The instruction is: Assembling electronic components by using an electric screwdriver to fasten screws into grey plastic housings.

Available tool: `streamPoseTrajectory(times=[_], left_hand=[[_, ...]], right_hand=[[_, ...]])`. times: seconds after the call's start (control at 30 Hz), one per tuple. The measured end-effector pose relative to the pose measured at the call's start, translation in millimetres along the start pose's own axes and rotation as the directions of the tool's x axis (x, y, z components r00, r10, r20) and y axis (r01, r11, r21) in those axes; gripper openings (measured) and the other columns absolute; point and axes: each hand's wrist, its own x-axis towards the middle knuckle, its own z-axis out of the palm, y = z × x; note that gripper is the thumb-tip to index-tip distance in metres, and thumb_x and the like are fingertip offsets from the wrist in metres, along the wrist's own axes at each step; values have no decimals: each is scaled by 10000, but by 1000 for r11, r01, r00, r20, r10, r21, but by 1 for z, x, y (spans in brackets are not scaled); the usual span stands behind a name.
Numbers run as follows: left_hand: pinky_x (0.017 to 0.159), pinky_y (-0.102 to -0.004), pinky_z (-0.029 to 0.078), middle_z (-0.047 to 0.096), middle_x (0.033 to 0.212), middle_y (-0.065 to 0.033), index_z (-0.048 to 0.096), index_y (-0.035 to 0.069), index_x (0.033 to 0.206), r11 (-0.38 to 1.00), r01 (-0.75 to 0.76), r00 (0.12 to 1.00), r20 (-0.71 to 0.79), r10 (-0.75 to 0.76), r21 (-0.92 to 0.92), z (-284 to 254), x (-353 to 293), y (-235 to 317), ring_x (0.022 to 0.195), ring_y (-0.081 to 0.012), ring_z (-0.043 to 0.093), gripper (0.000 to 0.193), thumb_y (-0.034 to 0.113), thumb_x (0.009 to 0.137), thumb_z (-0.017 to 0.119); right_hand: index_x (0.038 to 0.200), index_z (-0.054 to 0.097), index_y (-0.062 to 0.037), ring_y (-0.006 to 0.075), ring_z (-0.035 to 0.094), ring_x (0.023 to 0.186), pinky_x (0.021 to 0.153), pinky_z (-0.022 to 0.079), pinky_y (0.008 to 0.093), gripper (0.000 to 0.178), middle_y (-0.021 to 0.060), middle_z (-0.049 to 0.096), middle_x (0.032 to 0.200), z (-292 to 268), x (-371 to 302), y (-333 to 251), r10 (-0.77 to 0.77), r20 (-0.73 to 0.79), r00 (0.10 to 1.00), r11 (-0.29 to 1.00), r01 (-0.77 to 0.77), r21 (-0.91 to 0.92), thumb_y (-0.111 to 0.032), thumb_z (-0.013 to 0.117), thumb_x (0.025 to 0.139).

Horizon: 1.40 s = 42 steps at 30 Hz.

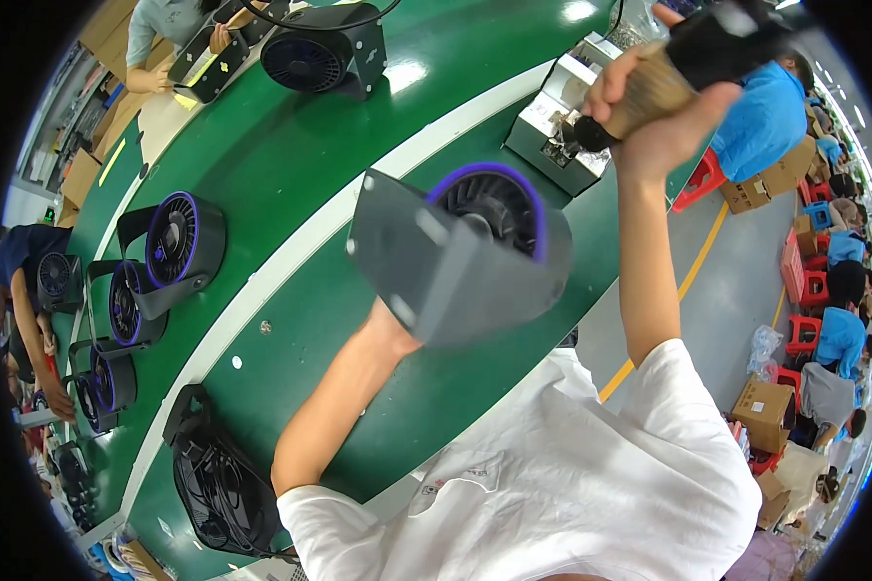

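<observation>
A dark grey desk fan [513,281] with a purple ring round its grille is tilted over the green bench in front of me, its flat-sided stand turned toward me and blurred. My left hand [397,329] is at the stand's lower edge, holding it from behind; the stand hides the fingers. High on the right, my right hand [664,121] is closed round an electric screwdriver [654,92] with a tan-wrapped grip and dark ends, smeared by motion. Below it stands an open metal parts box [559,145] with small pieces inside.
Several purple-ringed fans [179,237] stand along the left, beyond a white rail [291,254]. Another fan [322,53] is at the far side, near a person holding a dark panel [210,70]. Black moulded parts [218,479] lie lower left. Co-workers, stools and cartons [763,414] fill the right.
</observation>
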Motion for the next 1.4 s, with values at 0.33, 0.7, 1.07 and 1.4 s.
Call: streamPoseTrajectory(times=[0.33,0.7,1.07,1.4], left_hand=[[845,-484,553,576,1196,-216,450,-16,1315,974,213,970,-139,-201,75,-18,26,5,1043,-401,595,620,496,998,300],[861,-448,521,596,1158,-178,483,17,1291,963,212,976,-82,-201,166,-14,33,5,926,-325,621,646,546,993,262],[850,-440,517,558,1186,-219,419,-29,1355,963,185,981,-86,-172,195,-10,42,2,918,-330,600,663,503,990,265],[847,-460,518,516,1253,-225,396,-19,1374,976,189,979,-98,-179,103,-13,42,7,935,-344,591,657,500,992,268]], right_hand=[[1314,394,-5,181,486,454,440,410,296,897,98,496,596,-19,-10,56,-4,-115,993,954,-31,-297,-767,183,888],[1256,411,-8,192,428,353,368,402,288,893,100,458,501,88,10,-37,11,147,989,938,-61,341,-780,179,874],[1264,377,15,190,463,374,393,423,288,956,104,491,508,82,7,-26,200,140,970,980,-198,-24,-817,159,845],[1226,389,38,172,464,369,373,406,265,1033,103,493,508,74,1,-2,153,242,958,875,-245,417,-863,119,798]])
